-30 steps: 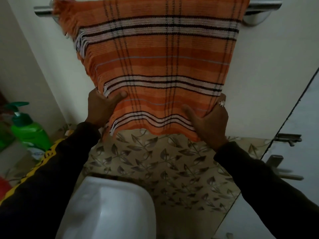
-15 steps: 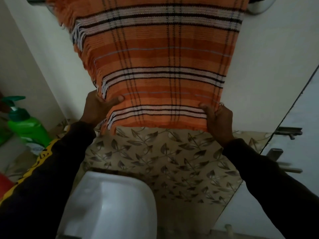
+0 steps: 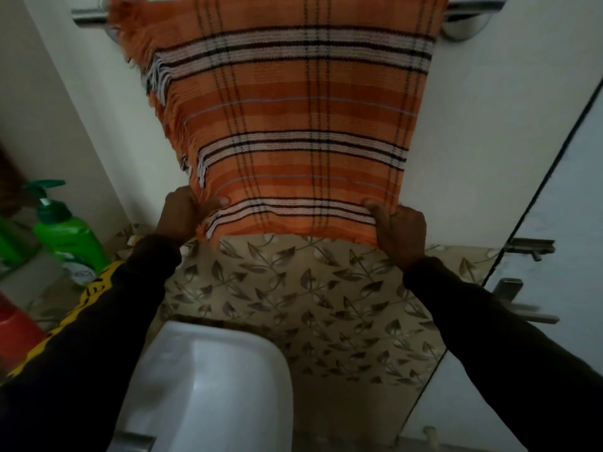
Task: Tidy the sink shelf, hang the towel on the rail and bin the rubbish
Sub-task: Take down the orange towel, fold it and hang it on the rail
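Observation:
An orange towel [image 3: 287, 115] with white and black stripes hangs over the chrome rail [image 3: 88, 15] at the top of the view, against a white wall. Its fringed edge runs down the left side. My left hand [image 3: 182, 216] pinches the towel's lower left corner, thumb on the front. My right hand [image 3: 399, 230] grips the lower right corner. Both hands hold the bottom hem taut and spread apart. Dark sleeves cover both arms.
A green pump bottle [image 3: 65, 236] stands on the shelf at the left, with something red [image 3: 16, 327] below it. A white sink [image 3: 208, 386] sits below the towel. At the right is a door with a latch [image 3: 532, 247] and a handle [image 3: 518, 301].
My right hand slid outward along the hem to the towel's lower right corner, and the hem is now stretched wider. The view tilted up a little, showing the rail again.

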Action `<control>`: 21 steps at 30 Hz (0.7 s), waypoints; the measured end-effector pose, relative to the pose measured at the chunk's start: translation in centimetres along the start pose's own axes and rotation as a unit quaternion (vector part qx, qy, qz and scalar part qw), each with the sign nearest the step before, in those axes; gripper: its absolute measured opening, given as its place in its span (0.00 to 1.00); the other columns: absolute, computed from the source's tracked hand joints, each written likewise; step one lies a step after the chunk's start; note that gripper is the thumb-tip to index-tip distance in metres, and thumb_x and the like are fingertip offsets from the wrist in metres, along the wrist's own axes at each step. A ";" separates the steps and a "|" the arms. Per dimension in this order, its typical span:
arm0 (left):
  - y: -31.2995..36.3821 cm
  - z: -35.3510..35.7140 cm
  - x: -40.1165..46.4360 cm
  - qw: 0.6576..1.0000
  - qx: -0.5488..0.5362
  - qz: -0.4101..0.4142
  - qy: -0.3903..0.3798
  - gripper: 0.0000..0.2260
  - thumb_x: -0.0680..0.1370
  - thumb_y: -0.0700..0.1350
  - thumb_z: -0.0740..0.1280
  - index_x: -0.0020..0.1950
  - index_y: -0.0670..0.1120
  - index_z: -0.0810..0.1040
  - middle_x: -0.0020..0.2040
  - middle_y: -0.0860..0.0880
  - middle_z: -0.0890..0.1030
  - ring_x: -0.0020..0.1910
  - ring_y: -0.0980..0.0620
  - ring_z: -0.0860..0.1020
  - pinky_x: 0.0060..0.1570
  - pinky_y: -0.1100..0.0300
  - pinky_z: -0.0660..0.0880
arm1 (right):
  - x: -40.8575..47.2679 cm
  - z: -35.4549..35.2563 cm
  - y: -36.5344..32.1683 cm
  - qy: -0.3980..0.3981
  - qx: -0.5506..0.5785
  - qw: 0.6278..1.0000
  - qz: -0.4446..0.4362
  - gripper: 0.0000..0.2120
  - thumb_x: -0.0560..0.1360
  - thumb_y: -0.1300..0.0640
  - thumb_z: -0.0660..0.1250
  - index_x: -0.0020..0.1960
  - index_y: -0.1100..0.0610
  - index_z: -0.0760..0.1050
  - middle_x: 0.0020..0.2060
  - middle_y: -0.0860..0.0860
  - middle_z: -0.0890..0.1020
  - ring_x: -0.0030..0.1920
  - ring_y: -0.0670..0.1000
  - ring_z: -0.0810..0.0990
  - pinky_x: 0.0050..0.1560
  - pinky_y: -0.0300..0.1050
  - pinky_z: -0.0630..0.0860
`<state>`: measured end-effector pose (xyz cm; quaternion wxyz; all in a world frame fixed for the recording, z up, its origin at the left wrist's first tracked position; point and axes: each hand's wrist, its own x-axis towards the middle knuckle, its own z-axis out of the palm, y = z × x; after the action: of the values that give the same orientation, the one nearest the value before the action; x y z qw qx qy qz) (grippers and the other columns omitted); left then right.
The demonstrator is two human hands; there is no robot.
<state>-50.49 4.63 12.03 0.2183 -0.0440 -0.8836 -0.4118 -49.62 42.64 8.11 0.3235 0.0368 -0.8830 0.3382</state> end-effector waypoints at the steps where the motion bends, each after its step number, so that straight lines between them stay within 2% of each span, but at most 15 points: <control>1: 0.1 0.2 -0.1 1.000 0.024 0.000 0.009 0.29 0.72 0.59 0.72 0.65 0.40 0.77 0.60 0.39 0.81 0.58 0.41 0.79 0.57 0.56 0.72 | -0.1 -0.2 -0.1 -0.002 0.014 1.000 0.008 0.28 0.73 0.27 0.53 0.32 0.49 0.70 0.28 0.50 0.77 0.30 0.53 0.77 0.36 0.41 0.67; 3: 0.3 0.3 -0.4 0.997 0.071 0.005 0.029 0.33 0.72 0.65 0.68 0.66 0.41 0.77 0.58 0.38 0.81 0.56 0.38 0.80 0.54 0.53 0.73 | -0.1 -0.6 -0.4 -0.003 0.047 0.999 0.019 0.30 0.74 0.24 0.52 0.32 0.48 0.71 0.26 0.46 0.77 0.28 0.48 0.76 0.32 0.40 0.68; 5: 0.4 0.5 -1.0 0.994 0.088 0.006 0.068 0.35 0.72 0.71 0.63 0.70 0.48 0.71 0.62 0.41 0.80 0.58 0.38 0.79 0.57 0.50 0.73 | -0.2 -1.4 -0.5 0.006 0.075 0.997 0.025 0.32 0.73 0.22 0.50 0.32 0.48 0.73 0.27 0.45 0.78 0.29 0.44 0.78 0.31 0.40 0.72; 7: 0.7 1.2 -2.1 0.989 0.058 -0.005 0.136 0.35 0.73 0.73 0.60 0.72 0.53 0.63 0.66 0.44 0.77 0.61 0.40 0.77 0.61 0.47 0.73 | -0.6 -2.3 -0.4 0.040 0.110 0.993 0.003 0.32 0.74 0.22 0.45 0.34 0.43 0.75 0.28 0.41 0.78 0.30 0.38 0.78 0.31 0.32 0.69; 8: 0.9 1.8 -2.7 0.980 0.047 -0.001 0.194 0.34 0.73 0.73 0.60 0.71 0.53 0.62 0.66 0.44 0.75 0.62 0.41 0.75 0.61 0.46 0.72 | -0.8 -2.7 -0.3 0.059 0.146 0.987 -0.007 0.29 0.75 0.23 0.45 0.35 0.39 0.75 0.29 0.39 0.78 0.31 0.36 0.77 0.32 0.30 0.68; 10: 1.8 2.9 -3.8 0.945 0.061 0.025 0.320 0.35 0.74 0.71 0.60 0.70 0.48 0.63 0.66 0.43 0.71 0.64 0.44 0.70 0.64 0.48 0.68 | -0.8 -3.5 0.0 0.084 0.234 0.969 -0.002 0.29 0.76 0.24 0.46 0.40 0.41 0.77 0.32 0.40 0.80 0.33 0.39 0.78 0.35 0.38 0.74; 12: 3.1 3.4 -4.3 0.920 0.079 0.056 0.381 0.36 0.76 0.69 0.60 0.72 0.43 0.63 0.69 0.41 0.67 0.69 0.44 0.66 0.68 0.50 0.61 | -0.2 -4.3 0.3 0.079 0.309 0.947 0.026 0.36 0.74 0.22 0.48 0.43 0.49 0.80 0.34 0.48 0.82 0.34 0.47 0.81 0.34 0.44 0.78; 14: 4.4 3.9 -4.6 0.906 0.093 0.098 0.401 0.36 0.77 0.67 0.60 0.73 0.40 0.63 0.70 0.39 0.66 0.70 0.44 0.63 0.70 0.51 0.58 | 0.5 -5.1 0.5 0.060 0.359 0.930 0.042 0.36 0.72 0.21 0.51 0.44 0.50 0.80 0.34 0.53 0.83 0.33 0.50 0.82 0.32 0.43 0.78; 18: 7.7 5.2 -5.5 0.896 0.124 0.143 0.401 0.34 0.78 0.64 0.62 0.73 0.40 0.63 0.72 0.39 0.64 0.72 0.43 0.62 0.71 0.46 0.59 | 2.1 -6.5 0.9 0.001 0.409 0.912 0.027 0.34 0.71 0.22 0.56 0.46 0.51 0.81 0.35 0.52 0.83 0.34 0.51 0.82 0.31 0.43 0.78; 21: 10.6 6.7 -6.8 0.897 0.142 0.179 0.378 0.32 0.78 0.62 0.62 0.71 0.38 0.65 0.71 0.38 0.65 0.71 0.41 0.63 0.71 0.45 0.60 | 3.2 -6.8 1.0 -0.065 0.396 0.916 -0.018 0.21 0.75 0.31 0.58 0.50 0.45 0.80 0.39 0.49 0.84 0.37 0.50 0.83 0.33 0.46 0.78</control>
<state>-43.99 17.31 12.88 0.6098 -0.0112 -0.7607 -0.2220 -48.72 48.11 13.30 0.2306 0.1998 -0.6947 0.6513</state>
